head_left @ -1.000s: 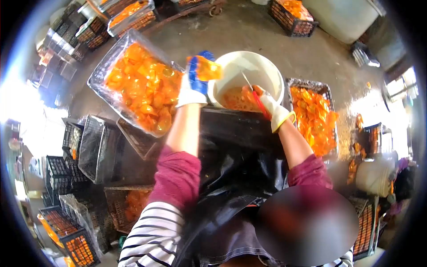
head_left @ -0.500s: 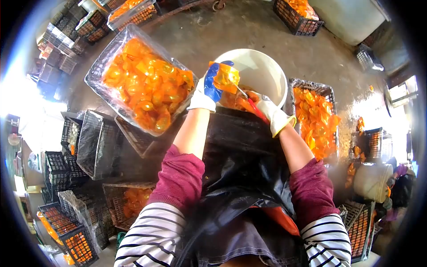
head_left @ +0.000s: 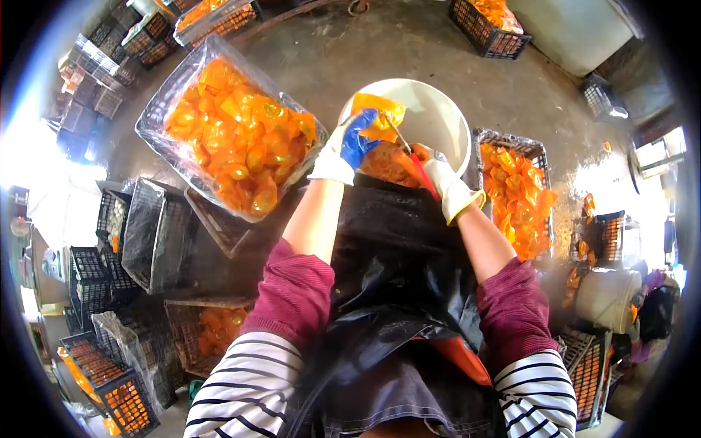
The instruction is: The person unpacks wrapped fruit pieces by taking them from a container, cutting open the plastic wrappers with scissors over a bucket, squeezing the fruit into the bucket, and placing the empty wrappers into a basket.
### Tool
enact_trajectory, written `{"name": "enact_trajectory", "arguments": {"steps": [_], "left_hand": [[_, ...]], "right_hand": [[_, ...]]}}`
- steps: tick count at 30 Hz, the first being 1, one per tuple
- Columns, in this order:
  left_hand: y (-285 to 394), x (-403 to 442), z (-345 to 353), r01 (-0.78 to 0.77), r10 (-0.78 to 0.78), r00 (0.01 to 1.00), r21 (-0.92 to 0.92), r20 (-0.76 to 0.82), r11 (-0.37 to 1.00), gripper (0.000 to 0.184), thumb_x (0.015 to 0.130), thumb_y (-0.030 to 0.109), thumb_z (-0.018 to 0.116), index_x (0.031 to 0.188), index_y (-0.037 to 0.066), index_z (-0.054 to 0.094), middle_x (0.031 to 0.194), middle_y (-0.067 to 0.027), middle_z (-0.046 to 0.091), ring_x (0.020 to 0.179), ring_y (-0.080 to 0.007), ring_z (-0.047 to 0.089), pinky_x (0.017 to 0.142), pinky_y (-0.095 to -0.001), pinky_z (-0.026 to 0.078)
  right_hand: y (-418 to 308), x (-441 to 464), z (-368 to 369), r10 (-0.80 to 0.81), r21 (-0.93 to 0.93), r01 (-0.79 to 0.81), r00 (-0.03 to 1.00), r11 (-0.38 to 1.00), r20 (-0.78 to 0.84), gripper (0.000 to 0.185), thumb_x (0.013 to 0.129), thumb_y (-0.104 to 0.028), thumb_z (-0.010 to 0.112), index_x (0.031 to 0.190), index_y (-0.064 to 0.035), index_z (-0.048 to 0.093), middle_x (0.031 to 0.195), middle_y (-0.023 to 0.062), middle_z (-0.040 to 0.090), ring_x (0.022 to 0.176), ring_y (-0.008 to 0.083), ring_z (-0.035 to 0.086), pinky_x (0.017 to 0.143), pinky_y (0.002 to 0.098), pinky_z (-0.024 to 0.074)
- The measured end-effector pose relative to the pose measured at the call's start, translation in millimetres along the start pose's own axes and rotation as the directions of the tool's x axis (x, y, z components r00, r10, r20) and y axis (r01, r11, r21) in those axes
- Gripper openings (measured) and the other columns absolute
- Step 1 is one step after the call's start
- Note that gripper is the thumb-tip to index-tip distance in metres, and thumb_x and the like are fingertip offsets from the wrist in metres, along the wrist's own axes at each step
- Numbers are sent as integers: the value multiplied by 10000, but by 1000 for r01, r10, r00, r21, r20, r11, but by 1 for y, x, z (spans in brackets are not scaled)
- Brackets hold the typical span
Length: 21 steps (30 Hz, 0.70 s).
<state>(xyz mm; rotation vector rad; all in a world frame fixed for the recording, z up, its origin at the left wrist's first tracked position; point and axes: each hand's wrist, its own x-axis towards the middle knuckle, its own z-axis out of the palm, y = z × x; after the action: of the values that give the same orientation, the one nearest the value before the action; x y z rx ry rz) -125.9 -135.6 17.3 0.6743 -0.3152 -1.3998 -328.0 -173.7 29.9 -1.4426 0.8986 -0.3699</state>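
My left hand [head_left: 347, 146], in a white and blue glove, is closed on an orange translucent film pouch [head_left: 381, 111] held over a white bucket [head_left: 454, 120]. My right hand [head_left: 442, 179], gloved in white with a yellow cuff, is wrapped round a red-handled tool [head_left: 425, 177]. Its thin metal shaft points up toward the pouch; whether it touches is hard to tell, and I cannot make out if it is a knife or scissors. Orange, wet-looking material [head_left: 391, 166] lies in the bucket beneath my hands.
A plastic-lined crate [head_left: 157, 109] heaped with orange pouches stands at the left. Another filled crate [head_left: 537, 142] is right of the bucket. Dark crates [head_left: 150, 237] stand lower left, and a white tub [head_left: 610, 299] at the right. A black apron [head_left: 394, 255] covers my lap.
The pouch in my left hand has risen slightly and tipped away from me, its face turned differently. The tool in my right hand has stayed nearly in place.
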Motion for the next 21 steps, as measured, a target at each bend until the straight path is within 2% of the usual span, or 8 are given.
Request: {"name": "enact_trajectory", "arguments": {"steps": [3, 6, 8, 10, 12, 15, 18, 21], "left_hand": [[3, -18, 14, 13, 40, 993, 435, -111, 900, 345, 925, 111, 562, 1228, -51, 528, 1153, -153, 602, 1002, -231, 632, 839, -309, 555], [-2, -8, -10, -61, 160, 987, 868, -22, 492, 311, 901, 94, 572, 1185, -34, 572, 1081, -151, 626, 956, -211, 639, 823, -295, 549], [0, -16, -3, -80, 206, 978, 867, -27, 493, 298, 894, 96, 562, 1171, -10, 591, 1041, -151, 634, 933, -212, 640, 811, -290, 543], [1, -16, 5, -90, 233, 970, 800, -64, 593, 296, 885, 105, 555, 1157, -2, 603, 1019, -155, 639, 914, -209, 641, 800, -285, 537], [-3, -13, 2, -87, 233, 961, 633, -151, 769, 306, 874, 122, 550, 1144, -12, 607, 1015, -163, 639, 898, -200, 640, 792, -279, 531], [-7, 2, -27, -32, 118, 993, 996, 22, 82, 388, 917, 206, 449, 1195, -40, 562, 983, -189, 664, 884, -249, 633, 795, -312, 507], [-13, 2, -22, 22, 161, 978, 832, -133, 554, 399, 915, 239, 447, 1177, -34, 573, 1019, -235, 655, 932, -334, 634, 839, -355, 500], [-15, 13, -28, 34, 254, 963, 975, -92, 222, 383, 908, 248, 467, 1142, -28, 595, 1060, -238, 645, 969, -376, 621, 873, -387, 487]], "right_hand": [[14, 8, -3, -141, -200, 127, 989, 972, -55, 281, 906, -193, 643, 1140, -41, 618, 993, 58, 649, 847, 175, 617, 690, 259, 503], [-9, -8, -1, -147, -392, 117, 988, 913, -47, 261, 919, -172, 616, 1143, -39, 616, 1019, 64, 652, 944, 189, 599, 801, 275, 487], [-8, -7, 1, -146, -326, 128, 989, 937, -29, 233, 937, -152, 578, 1138, -39, 616, 1039, 68, 654, 986, 190, 590, 829, 276, 474], [33, 13, 0, -184, -92, 183, 983, 979, -8, 211, 957, -131, 535, 1128, -38, 618, 1053, 69, 656, 1004, 187, 586, 819, 271, 469], [34, 16, 1, -149, -42, 146, 987, 988, -63, 237, 949, -196, 542, 1118, -51, 625, 999, 83, 661, 933, 185, 594, 799, 293, 457], [23, 8, 5, -200, -229, 173, 975, 958, -97, 340, 890, -350, 645, 1106, -88, 636, 933, 125, 675, 878, 230, 617, 795, 351, 460], [14, 2, 2, -162, -285, 144, 986, 948, -37, 343, 889, -348, 647, 1116, -91, 629, 953, 129, 675, 886, 245, 619, 802, 356, 459], [29, 11, 2, -156, -241, 139, 986, 960, -54, 300, 895, -256, 640, 1125, -65, 619, 994, 101, 664, 895, 206, 603, 800, 318, 461]]}}
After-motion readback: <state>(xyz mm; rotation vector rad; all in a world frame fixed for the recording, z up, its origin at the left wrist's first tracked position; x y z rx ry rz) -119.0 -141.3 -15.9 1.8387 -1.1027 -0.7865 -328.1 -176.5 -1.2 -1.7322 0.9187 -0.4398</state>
